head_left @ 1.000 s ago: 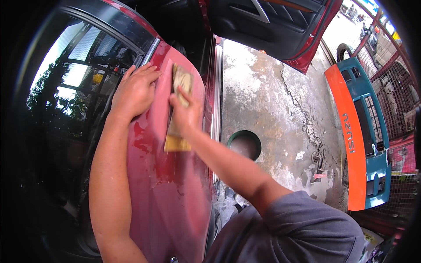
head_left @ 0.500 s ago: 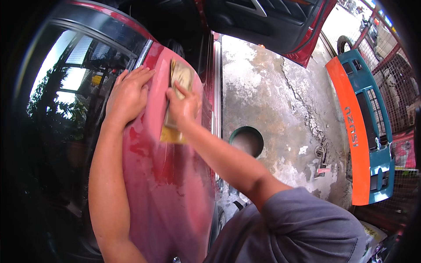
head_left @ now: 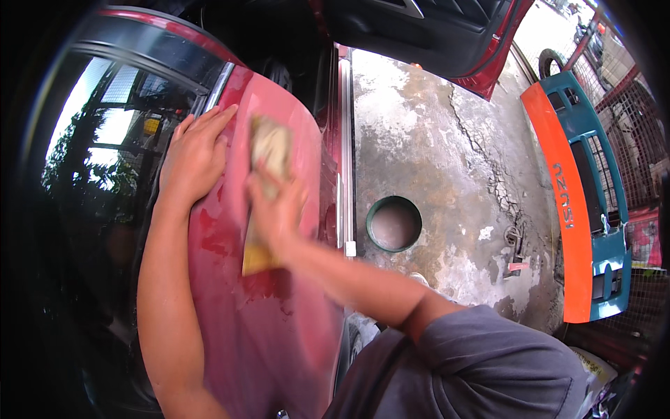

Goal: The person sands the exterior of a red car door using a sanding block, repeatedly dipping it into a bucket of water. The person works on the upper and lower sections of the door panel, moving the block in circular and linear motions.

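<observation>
My left hand (head_left: 195, 157) rests flat on the top edge of a red car door (head_left: 230, 321), beside the dark window glass (head_left: 91, 230); its fingers are stretched out and hold nothing. Blurred by motion, my right hand (head_left: 278, 209) is closed around a sanding block (head_left: 271, 143) with tan, worn paper on it. A yellow end of the paper (head_left: 259, 258) sticks out below the hand. The block lies against a dull pink, wet-looking patch (head_left: 303, 126) of the door. What touches the paint under the block is hidden.
On the stained concrete floor (head_left: 447, 174) to the right stands a dark green bucket (head_left: 394, 223) of cloudy liquid. Another open car door (head_left: 447, 42) is at the top. An orange and teal vehicle panel (head_left: 569, 209) leans by a mesh fence (head_left: 628, 126) at far right.
My right hand and the sanding block have moved down and slightly left along the door. My left hand keeps its place on the door edge. More of the bucket shows.
</observation>
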A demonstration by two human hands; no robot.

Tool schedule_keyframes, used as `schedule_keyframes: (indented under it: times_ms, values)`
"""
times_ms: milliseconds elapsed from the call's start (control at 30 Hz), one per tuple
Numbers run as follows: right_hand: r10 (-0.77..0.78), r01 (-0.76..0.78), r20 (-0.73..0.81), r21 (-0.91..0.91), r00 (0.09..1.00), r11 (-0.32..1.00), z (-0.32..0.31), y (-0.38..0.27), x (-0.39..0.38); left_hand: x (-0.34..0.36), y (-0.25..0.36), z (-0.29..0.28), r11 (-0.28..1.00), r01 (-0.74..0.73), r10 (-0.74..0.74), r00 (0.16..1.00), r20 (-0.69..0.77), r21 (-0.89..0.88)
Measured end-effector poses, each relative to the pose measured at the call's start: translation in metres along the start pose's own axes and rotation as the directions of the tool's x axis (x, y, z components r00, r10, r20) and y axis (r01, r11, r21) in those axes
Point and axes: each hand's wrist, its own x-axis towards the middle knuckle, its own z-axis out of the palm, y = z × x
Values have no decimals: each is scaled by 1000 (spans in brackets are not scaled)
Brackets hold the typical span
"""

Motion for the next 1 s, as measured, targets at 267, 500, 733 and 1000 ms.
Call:
schedule_keyframes:
  times_ms: [267, 500, 733, 1000]
  values:
    - [132, -135, -41, -76, 990, 988, 5, 29, 98, -4, 10, -6, 1000, 4, -4, 999, 36, 13]
    - [297, -305, 78, 351, 952, 885, 15, 55, 152, 5, 7, -10, 1000, 27, -27, 999, 26, -13]
    - [-76, 76, 9, -10, 997, 997, 18, 19, 78, -3, 3, -4, 998, 56, -56, 997, 43, 12]
    - [241, -244, -62, -56, 969, 968, 32, 18, 192, 3, 5, -6, 997, 76, -76, 994, 80, 11]
